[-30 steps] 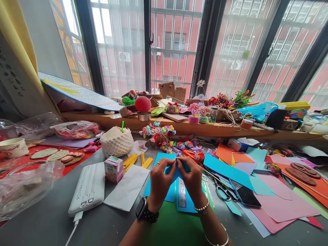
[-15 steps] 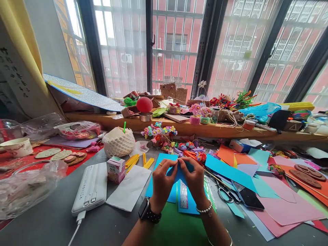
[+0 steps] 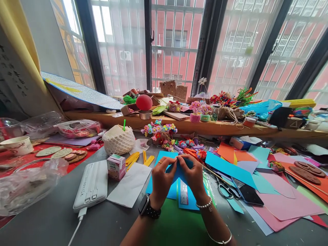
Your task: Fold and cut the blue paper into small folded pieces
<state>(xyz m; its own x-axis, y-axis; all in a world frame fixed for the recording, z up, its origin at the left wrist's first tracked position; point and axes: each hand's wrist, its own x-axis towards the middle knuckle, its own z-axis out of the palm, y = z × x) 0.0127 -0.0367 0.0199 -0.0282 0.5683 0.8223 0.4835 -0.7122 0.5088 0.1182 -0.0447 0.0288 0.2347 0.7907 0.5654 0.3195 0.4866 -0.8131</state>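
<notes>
Both hands meet at the middle of the desk, fingertips together. My left hand (image 3: 164,177), wearing a watch at the wrist, pinches the edge of a small piece of blue paper (image 3: 179,173). From the other side my right hand (image 3: 191,176), with a beaded bracelet, grips the same piece between thumb and forefinger. The fingers hide much of it. Beneath them lie blue paper sheets (image 3: 167,193) and a clear ruler (image 3: 183,195) with a patterned edge, on a green mat (image 3: 174,225).
To the left are a white power bank (image 3: 91,186) with a cable, a drink carton (image 3: 116,167), white paper (image 3: 130,184) and yellow paper strips (image 3: 132,159). Scissors (image 3: 227,190), a phone (image 3: 248,193) and pink paper (image 3: 287,205) lie right. Behind runs a cluttered wooden sill (image 3: 118,121).
My hands stay together on the blue paper, with only a slight shift of the fingers. The whole view has moved a little.
</notes>
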